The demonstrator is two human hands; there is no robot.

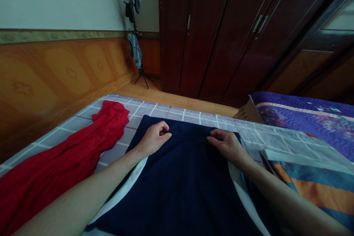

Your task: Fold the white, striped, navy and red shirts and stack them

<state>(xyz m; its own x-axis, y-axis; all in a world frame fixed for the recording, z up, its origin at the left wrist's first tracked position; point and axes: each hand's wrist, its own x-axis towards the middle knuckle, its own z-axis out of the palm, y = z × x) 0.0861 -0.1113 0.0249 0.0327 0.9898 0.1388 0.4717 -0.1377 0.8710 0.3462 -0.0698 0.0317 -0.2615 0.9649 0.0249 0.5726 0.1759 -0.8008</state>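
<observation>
A navy garment [185, 177] with white side bands lies spread on a grey checked bed cover [171, 112]. My left hand [156, 136] rests over its upper left part, with the fingers curled and the thumb near the fingertips. Over the upper right part is my right hand [225, 143], its thumb and fingers drawn together in the same way. Whether either hand pinches the fabric is too small to make out. The garment's lower end runs out of view.
Left of the garment lies a red cloth [69, 158]. A striped orange and blue cloth [320, 188] is at the right. Beyond the bed stand a dark wardrobe [210, 37] and a coat rack [132, 14]; a purple quilt [304, 118] is at the right.
</observation>
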